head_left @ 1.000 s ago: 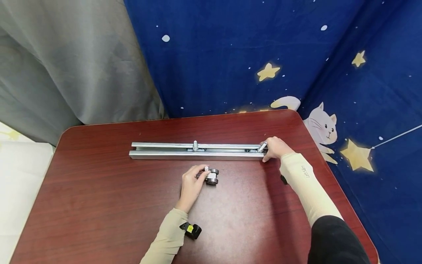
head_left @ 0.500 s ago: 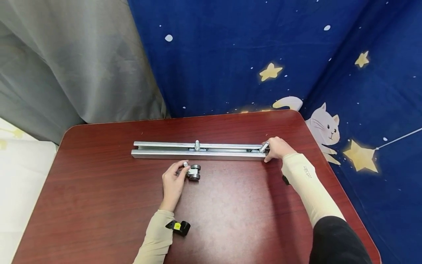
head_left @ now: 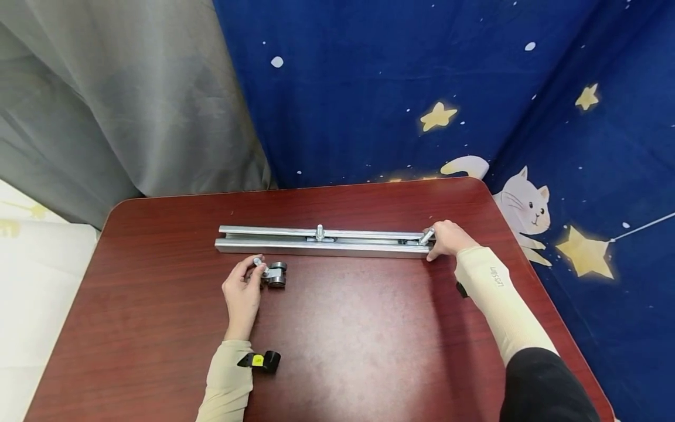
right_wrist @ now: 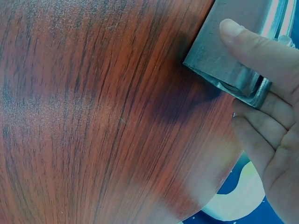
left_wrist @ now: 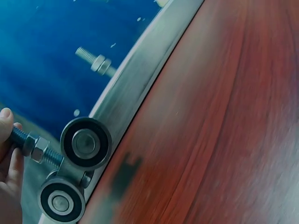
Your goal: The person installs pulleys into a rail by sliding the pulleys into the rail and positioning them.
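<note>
My left hand (head_left: 242, 293) pinches the threaded bolt of a roller trolley (left_wrist: 72, 170) between thumb and fingers, in front of the rail's left end. Two nuts sit on that bolt, and the trolley's black-and-steel wheels face the left wrist camera. A long metal channel rail (head_left: 316, 248) lies across the table, slot up. Inside it are two more trolleys, their bolts sticking out: one bolt (head_left: 319, 232) near the middle stands upright, another bolt (head_left: 426, 237) at the right end leans right. My right hand (head_left: 448, 238) grips the rail's right end, thumb on the near side wall.
The reddish-brown wooden table (head_left: 348, 340) has rounded far corners. Behind it hang a grey curtain (head_left: 137, 105) and a blue curtain (head_left: 358, 88) with stars and a cat. A white surface (head_left: 47, 293) stands left of the table.
My left hand has carried the trolley leftward along the near side of the rail, from below the middle bolt to the left end. The right hand keeps its grip on the rail.
</note>
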Demonstrator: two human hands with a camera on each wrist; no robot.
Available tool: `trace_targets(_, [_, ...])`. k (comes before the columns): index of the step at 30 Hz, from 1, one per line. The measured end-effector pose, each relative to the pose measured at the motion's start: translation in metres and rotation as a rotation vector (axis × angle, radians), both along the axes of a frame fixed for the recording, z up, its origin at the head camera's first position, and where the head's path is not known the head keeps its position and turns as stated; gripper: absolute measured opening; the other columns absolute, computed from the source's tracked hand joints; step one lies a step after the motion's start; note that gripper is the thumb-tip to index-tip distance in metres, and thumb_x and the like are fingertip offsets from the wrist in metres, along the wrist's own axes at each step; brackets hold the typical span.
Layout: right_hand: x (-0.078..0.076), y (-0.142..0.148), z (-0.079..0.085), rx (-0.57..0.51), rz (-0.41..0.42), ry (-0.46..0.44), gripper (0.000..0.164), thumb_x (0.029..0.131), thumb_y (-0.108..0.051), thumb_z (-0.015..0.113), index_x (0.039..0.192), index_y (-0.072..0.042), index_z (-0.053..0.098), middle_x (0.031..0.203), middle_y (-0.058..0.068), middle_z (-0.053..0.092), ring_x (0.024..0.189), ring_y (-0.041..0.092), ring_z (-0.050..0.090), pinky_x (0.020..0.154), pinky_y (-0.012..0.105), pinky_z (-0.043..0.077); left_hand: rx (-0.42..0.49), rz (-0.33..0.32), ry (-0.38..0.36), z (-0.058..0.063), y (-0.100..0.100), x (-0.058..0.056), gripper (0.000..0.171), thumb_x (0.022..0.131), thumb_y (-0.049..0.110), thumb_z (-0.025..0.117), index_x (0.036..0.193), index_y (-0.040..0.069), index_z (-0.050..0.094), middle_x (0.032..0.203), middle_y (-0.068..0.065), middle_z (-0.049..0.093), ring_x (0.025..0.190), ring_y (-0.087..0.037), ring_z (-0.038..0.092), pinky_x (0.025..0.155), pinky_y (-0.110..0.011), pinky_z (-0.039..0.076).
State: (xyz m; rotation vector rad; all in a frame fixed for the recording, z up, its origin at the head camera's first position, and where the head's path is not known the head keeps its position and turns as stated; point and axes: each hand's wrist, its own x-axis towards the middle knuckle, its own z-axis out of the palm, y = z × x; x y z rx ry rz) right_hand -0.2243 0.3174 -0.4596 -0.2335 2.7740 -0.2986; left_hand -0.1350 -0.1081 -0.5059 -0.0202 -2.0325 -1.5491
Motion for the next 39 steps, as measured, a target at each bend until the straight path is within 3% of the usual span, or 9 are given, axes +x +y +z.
trace_targets(6, [-0.003, 0.001, -0.001, 0.0, 0.016, -0.006, 0.06, 0.057, -0.025, 0.084, 0.107, 0.0, 0.065, 0.099, 0.017, 0.064, 0.084, 0.026, 0.055, 0.077, 0.042, 0.047, -0.006, 0.079, -0.014, 0.016, -0.016, 0.005, 0.016, 0.079, -0.01, 0.061, 0.095, -0.013, 0.063, 0.09, -0.027, 0.064, 0.077, 0.005, 0.058, 0.068, -0.005, 0.043])
trace_targets(9, [-0.004, 0.002, -0.002, 0.001, 0.019, -0.01, 0.055, 0.057, -0.026, 0.085, 0.102, 0.0, 0.066, 0.092, 0.014, 0.064, 0.08, 0.025, 0.056, 0.076, 0.042, 0.047, -0.003, 0.111, -0.026, 0.013, -0.028, 0.004, 0.017, 0.081, -0.007, 0.061, 0.096, -0.012, 0.063, 0.091, -0.025, 0.064, 0.078, 0.005, 0.058, 0.069, -0.006, 0.044])
trace_targets(12, [-0.002, 0.002, -0.003, 0.001, 0.02, 0.0, 0.054, 0.056, -0.025, 0.085, 0.1, 0.0, 0.066, 0.089, 0.014, 0.064, 0.079, 0.025, 0.056, 0.076, 0.042, 0.047, 0.016, 0.147, -0.039, 0.001, -0.042, -0.001, 0.016, 0.081, -0.003, 0.063, 0.097, -0.009, 0.064, 0.091, -0.022, 0.065, 0.077, 0.009, 0.056, 0.069, -0.006, 0.044])
trace_targets(22, [0.0, 0.0, -0.002, 0.004, 0.018, 0.013, 0.062, 0.056, -0.024, 0.085, 0.109, 0.0, 0.064, 0.1, 0.017, 0.064, 0.085, 0.026, 0.055, 0.079, 0.043, 0.046, 0.073, 0.233, -0.073, 0.009, -0.071, -0.002, 0.016, 0.082, -0.007, 0.06, 0.096, -0.013, 0.062, 0.088, -0.001, 0.064, 0.078, 0.005, 0.058, 0.069, -0.008, 0.044])
trace_targets(28, [-0.002, 0.0, -0.005, 0.0, 0.027, 0.005, 0.062, 0.057, -0.025, 0.084, 0.11, 0.0, 0.064, 0.1, 0.018, 0.064, 0.085, 0.027, 0.055, 0.079, 0.043, 0.046, 0.084, 0.31, -0.106, 0.003, -0.09, -0.009, 0.018, 0.084, -0.002, 0.059, 0.1, -0.007, 0.064, 0.086, 0.015, 0.061, 0.08, 0.004, 0.057, 0.069, -0.008, 0.043])
trace_targets(39, [-0.005, 0.002, -0.005, 0.006, 0.01, -0.023, 0.056, 0.057, -0.027, 0.085, 0.103, -0.001, 0.065, 0.091, 0.013, 0.065, 0.081, 0.025, 0.056, 0.078, 0.043, 0.047, 0.065, 0.388, -0.125, 0.002, -0.112, -0.027, 0.018, 0.086, 0.003, 0.059, 0.102, -0.004, 0.064, 0.088, 0.011, 0.063, 0.081, 0.001, 0.057, 0.071, -0.01, 0.043])
